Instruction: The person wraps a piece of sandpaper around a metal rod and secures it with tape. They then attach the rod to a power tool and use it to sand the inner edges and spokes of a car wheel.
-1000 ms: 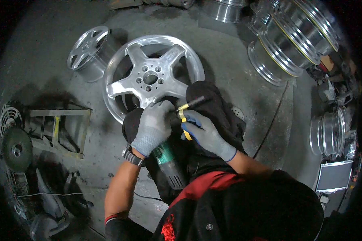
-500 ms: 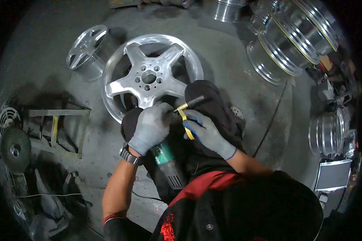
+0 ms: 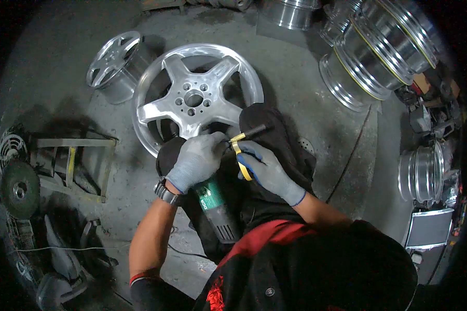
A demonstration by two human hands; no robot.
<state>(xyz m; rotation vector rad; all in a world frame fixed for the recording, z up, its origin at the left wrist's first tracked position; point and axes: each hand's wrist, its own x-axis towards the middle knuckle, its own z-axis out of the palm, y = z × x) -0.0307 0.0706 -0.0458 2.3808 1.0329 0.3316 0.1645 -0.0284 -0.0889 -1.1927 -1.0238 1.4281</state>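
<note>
Your right hand (image 3: 269,171) has its fingers clamped on a yellow-and-black hand tool (image 3: 244,167), its curved yellow part against the glove and its dark end pointing out over the inner edge of your right knee (image 3: 262,116). Your left hand (image 3: 198,159) is closed over the front end of a green-and-black power tool (image 3: 210,199); its fingertips are too blurred to place exactly. The power tool lies aslant across your lap, front end between your knees, vented rear toward your waist; a dark cord (image 3: 189,253) runs beside your left leg. Progress, judged: hand work at the power tool's front end is under way, not finished, since both hands remain engaged there. Whether a fitting is loose or tight cannot be told; the glove hides it. Just past your knees, a five-spoke wheel (image 3: 158,110) sits face up, spokes and rim bare and bright, neither tool visibly on it. Its finish cannot be graded from here. Beyond its far left rim, a smaller wheel (image 3: 102,72) stands tilted on the floor (image 3: 332,166). Toward the floor's left edge: metal frame (image 3: 78,142), round disc (image 3: 19,191). Toward its far right corner: stacked rims (image 3: 366,59).
</note>
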